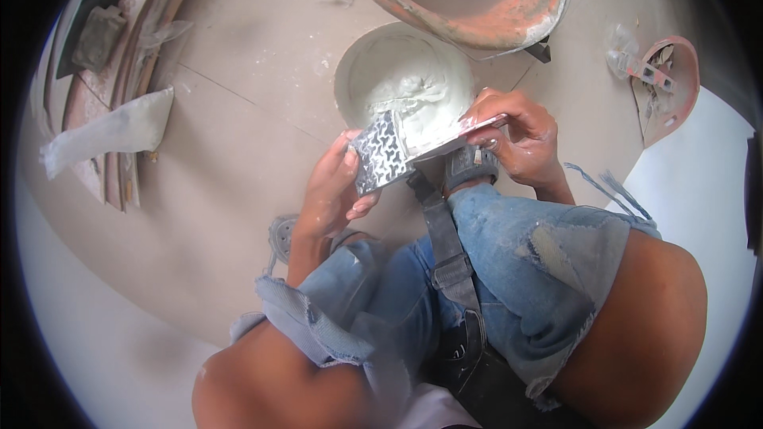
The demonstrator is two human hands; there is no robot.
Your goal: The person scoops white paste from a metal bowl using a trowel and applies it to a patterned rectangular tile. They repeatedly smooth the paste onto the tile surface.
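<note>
In front of my knees stands a round tub (343,83) holding thick white paste (421,71). My left hand (330,183) grips a small square plate (379,155) by its left side; its upper face has a black and white pattern, smeared pale along the top edge. My right hand (520,131) pinches a thin, flat scraper-like tool (486,122), reddish near the fingers. Its far end, coated with white paste, meets the plate's right edge, just over the tub's near rim. White smears mark the fingers of both hands.
Beyond the tub is a large, worn orange basin (509,20). A reddish container with scraps (675,95) lies to the right. At left, curved boards (119,71) carry a grey block (98,38) and a clear plastic bag (119,131). A dark strap (445,238) hangs between my knees.
</note>
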